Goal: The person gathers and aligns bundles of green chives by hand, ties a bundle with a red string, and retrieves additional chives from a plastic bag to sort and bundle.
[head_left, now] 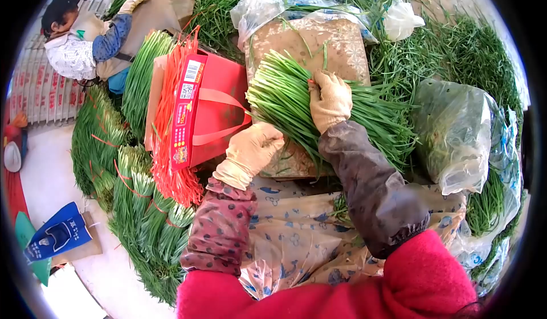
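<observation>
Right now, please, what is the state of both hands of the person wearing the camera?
Left hand: closed, fingers curled; whether it holds something cannot be told.
Right hand: holding the bunch of green stalks from above.

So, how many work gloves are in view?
3: one on the left hand, beside the red bag; one on the right hand, over the green bunch; one on the co-worker's hand, upper left. A fourth may be hidden.
</observation>
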The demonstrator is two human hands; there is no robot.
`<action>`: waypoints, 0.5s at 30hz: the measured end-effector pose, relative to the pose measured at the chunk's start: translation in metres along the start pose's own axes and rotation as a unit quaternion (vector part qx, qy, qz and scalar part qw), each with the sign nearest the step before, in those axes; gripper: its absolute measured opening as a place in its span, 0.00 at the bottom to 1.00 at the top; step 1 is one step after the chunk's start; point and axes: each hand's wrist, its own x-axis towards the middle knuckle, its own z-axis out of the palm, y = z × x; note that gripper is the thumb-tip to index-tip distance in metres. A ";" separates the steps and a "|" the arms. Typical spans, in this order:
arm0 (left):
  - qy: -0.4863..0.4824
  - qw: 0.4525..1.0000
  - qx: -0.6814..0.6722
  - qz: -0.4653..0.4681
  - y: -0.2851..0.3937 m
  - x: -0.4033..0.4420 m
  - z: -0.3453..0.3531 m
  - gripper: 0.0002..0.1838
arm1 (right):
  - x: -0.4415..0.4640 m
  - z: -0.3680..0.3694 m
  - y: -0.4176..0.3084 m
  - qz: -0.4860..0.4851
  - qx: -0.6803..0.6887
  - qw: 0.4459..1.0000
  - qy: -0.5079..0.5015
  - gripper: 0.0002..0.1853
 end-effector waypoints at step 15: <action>0.065 0.935 -0.299 -0.178 -0.020 0.010 -0.043 0.08 | 0.000 0.000 0.002 -0.001 0.001 1.000 0.003 0.06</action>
